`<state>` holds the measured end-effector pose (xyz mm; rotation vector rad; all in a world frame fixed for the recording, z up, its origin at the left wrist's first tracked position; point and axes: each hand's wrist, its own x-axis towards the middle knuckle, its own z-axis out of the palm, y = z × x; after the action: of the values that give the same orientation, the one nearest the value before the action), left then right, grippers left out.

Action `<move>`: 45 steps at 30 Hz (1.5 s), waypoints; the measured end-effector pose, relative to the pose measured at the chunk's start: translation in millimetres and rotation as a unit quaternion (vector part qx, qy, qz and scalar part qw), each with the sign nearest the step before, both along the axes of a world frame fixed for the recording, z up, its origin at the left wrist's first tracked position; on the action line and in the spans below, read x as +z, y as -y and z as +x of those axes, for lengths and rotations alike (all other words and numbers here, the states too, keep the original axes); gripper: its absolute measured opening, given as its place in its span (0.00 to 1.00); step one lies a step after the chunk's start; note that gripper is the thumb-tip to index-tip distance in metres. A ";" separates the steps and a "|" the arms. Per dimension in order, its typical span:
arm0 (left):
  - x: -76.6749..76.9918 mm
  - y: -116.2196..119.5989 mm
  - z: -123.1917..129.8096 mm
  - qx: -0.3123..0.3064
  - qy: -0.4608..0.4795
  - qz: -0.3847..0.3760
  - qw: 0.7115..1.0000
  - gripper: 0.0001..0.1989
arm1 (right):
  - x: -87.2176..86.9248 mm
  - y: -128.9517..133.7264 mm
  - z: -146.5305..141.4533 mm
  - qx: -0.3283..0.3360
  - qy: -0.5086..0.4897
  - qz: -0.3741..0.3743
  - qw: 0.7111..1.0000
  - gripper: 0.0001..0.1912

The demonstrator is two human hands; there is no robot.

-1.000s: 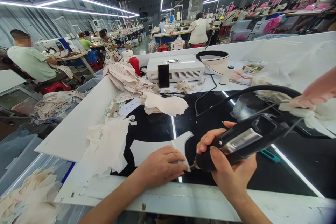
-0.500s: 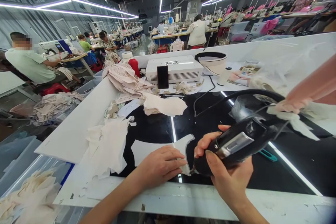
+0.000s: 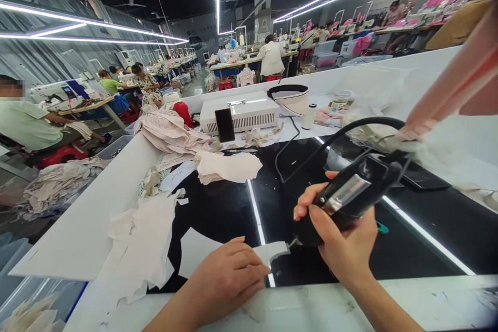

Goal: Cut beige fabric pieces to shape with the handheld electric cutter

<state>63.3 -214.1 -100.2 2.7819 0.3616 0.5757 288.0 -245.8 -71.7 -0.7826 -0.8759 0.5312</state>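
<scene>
My right hand [image 3: 346, 241] is wrapped round a black handheld power tool [image 3: 348, 192] with a silver plate, a cable and a pink cloth sleeve [image 3: 439, 96] tied at its rear end. Its thin metal tip meets the right end of a white sheet piece [image 3: 198, 249] with curved edges; whether it touches the edge exactly I cannot tell. My left hand [image 3: 233, 277] lies flat on that piece, fingers stretched out and covering its middle. Under both is a glossy black work surface [image 3: 218, 205].
Cream fabric pieces [image 3: 146, 241] lie at the left, more cut pieces [image 3: 229, 166] behind. A phone [image 3: 224, 124] leans against a white metal box [image 3: 245, 114]. A round cream container [image 3: 290, 98] and a teal tool [image 3: 383, 227] are farther right. People sit at sewing machines beyond the table.
The tool's tip has gone from the white piece's lower right corner up along its right end. The piece has turned under my left hand, and the whole view has shifted.
</scene>
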 end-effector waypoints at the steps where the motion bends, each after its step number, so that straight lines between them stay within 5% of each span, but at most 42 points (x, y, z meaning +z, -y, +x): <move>1: 0.0 -0.9 4.9 0.010 0.002 0.009 1.000 0.09 | -0.6 -3.3 1.7 -0.007 0.001 -0.002 1.000 0.25; 12: -26.5 -13.4 44.2 0.031 -0.007 0.110 0.993 0.11 | -1.9 -13.4 -3.6 0.003 0.013 -0.008 1.000 0.20; 45: -33.3 -17.6 40.5 0.050 -0.024 0.117 0.992 0.13 | -0.9 -14.5 -5.4 -0.025 0.033 -0.025 0.999 0.22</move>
<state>103.8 -196.5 -133.5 3.0205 0.4753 0.6113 282.6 -231.3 -72.6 -0.8697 -0.9053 0.4876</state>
